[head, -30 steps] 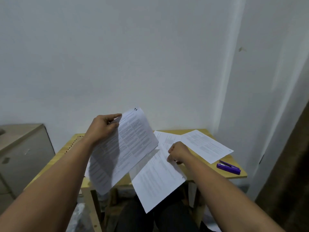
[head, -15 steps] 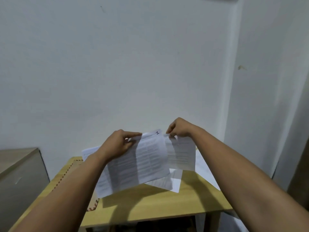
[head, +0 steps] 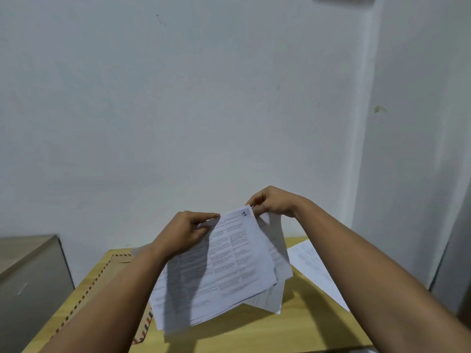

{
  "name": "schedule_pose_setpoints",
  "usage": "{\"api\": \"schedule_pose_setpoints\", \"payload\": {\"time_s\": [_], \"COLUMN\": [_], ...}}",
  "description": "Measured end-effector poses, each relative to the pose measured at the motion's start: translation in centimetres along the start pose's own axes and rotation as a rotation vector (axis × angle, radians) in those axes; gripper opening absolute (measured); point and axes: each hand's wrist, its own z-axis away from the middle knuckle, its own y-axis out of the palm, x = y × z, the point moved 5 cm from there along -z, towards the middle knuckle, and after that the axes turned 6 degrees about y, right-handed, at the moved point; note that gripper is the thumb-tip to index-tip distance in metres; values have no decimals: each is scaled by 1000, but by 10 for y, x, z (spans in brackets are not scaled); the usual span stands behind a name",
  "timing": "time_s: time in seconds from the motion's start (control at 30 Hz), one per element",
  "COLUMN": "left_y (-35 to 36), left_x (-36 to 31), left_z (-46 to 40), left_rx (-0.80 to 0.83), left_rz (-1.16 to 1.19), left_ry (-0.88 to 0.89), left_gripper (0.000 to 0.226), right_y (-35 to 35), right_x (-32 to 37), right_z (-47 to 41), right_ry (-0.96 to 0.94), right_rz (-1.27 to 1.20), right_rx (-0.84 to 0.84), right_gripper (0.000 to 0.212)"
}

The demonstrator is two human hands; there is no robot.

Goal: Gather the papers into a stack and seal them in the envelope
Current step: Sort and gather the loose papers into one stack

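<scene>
Right hand (head: 274, 203) swung its page in behind the numbered sheet (head: 230, 258), pinching it at one o'clock. Left hand (head: 187, 231) gripped the sheet's ten-o'clock corner above the table (head: 293, 329).

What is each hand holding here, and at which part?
The left hand pinches the printed papers at their top left edge; the right hand pinches the sheet behind at its top corner. Both hang above the table.

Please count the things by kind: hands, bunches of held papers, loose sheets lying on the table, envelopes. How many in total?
Hands: 2, left and right
Held papers: 1 bunch
Loose sheet: 1
Envelope: 1
Total: 5
</scene>
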Motion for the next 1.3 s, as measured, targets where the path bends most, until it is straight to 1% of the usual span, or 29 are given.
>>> {"api": "schedule_pose_setpoints", "payload": {"time_s": [0.1,0.17,0.27,0.33,0.47,0.67,0.73,0.87,0.97,1.07,1.2,1.3], "left_y": [-7,-11,-12,-10,-4,-3,-4,-3,-1,-2,-2,-1], "left_x": [11,19,27,27,21,20,22,21,18,16,17,18], "left_z": [5,8,11,10,4,3,4,4,5,4,5,6], "left_rx": [-66,-117,-160,-165,-161,-179,-200,-226,-237,-249,-267,-290], "left_rz": [65,120,207,231,245,242,235,223,246,253,286,239], "left_ry": [-54,-89,-120,-125,-107,-110,-115,-116,-118,-118,-119,-104], "left_gripper": [39,37,37,37,38,37,37,38,38,38,37,38], "right_y": [-3,-4,2,14,37,46,46,47,46,47,48,50], "right_x": [-27,-46,-56,-55,-37,-23,-19,-14,-12,-7,0,1], "right_z": [2,6,14,15,16,17,18,20,20,21,24,25], "right_ry": [75,93,6,-44,-45,-28,-46,-131,-148,-168,-195,-204], "right_rz": [-25,-191,-540,-610,-584,-666,-653,-602,-575,-549,-538,-547], "right_rx": [-21,-99,-263,-289,-220,-167,-182,-263,-302,-293,-276,-254], "right_gripper": [27,27,11,5,18,21,22,16,13,13,18,19]}}
